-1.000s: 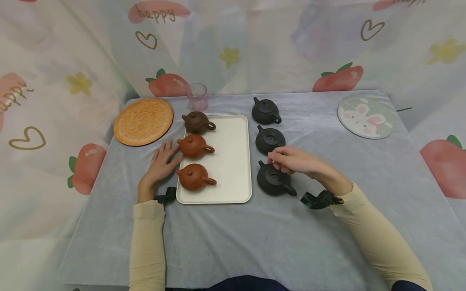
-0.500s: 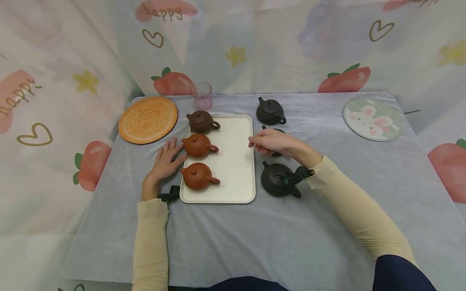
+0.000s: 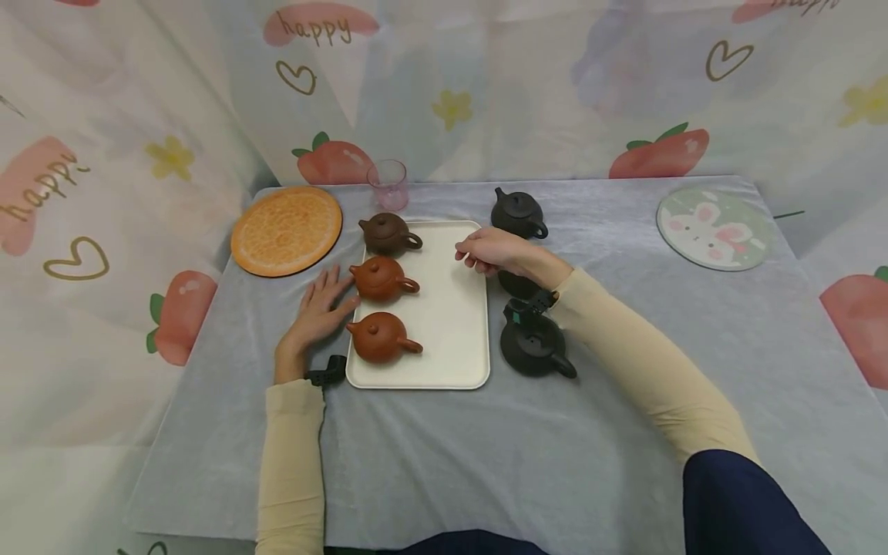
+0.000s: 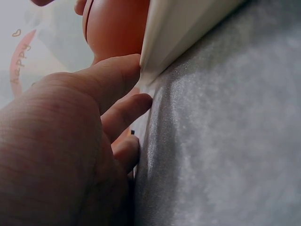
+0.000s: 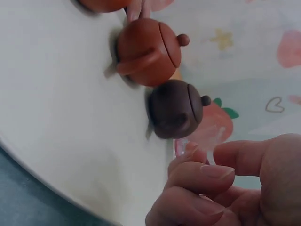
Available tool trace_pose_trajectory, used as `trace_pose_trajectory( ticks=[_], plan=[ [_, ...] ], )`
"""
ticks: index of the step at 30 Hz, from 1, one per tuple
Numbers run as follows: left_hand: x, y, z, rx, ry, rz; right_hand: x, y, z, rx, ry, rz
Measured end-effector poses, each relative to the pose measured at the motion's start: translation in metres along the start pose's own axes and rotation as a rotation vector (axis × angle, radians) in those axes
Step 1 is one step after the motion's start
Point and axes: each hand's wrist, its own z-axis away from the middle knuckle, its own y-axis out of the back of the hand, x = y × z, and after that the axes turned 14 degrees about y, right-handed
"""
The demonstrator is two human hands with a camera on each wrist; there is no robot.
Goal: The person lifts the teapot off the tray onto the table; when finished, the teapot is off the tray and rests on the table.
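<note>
A cream tray (image 3: 451, 347) lies on the cloth. Along its left side stand a dark brown teapot (image 3: 385, 233) and two reddish-brown teapots, the middle one (image 3: 379, 278) and the near one (image 3: 379, 338). My left hand (image 3: 317, 314) rests spread beside the tray; in the left wrist view its thumb touches the tray's rim. Over the tray's upper right hovers my right hand (image 3: 496, 250), fingers loosely bent, a gap between thumb and index finger in the right wrist view (image 5: 221, 188); nothing visible is held. Black teapots (image 3: 533, 344) line the tray's right side; the hand partly covers the middle one.
A pink-tinted glass (image 3: 388, 185) stands behind the dark brown teapot. An orange round mat (image 3: 287, 231) lies at the back left, a rabbit-print round mat (image 3: 714, 230) at the back right. Patterned curtains hang behind and to the left of the cloth-covered table (image 3: 590, 447).
My right hand has moved from above the near black teapot leftward and away from me, over the tray's upper right. My left hand has stayed by the tray. The teapots stand where they were.
</note>
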Motion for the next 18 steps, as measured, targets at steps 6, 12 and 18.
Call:
trace_pose_trajectory(
  ticks=[6,12,18],
  plan=[
    [0.002,0.001,0.002,-0.005,-0.008,-0.011,-0.001,0.002,-0.017,0.024,-0.001,0.029],
    [0.003,-0.001,0.001,-0.002,-0.014,-0.006,-0.004,0.001,-0.031,0.014,-0.008,0.033],
    [0.000,0.002,0.002,0.005,-0.005,-0.011,-0.005,-0.004,-0.052,0.055,0.004,-0.006]
  ],
)
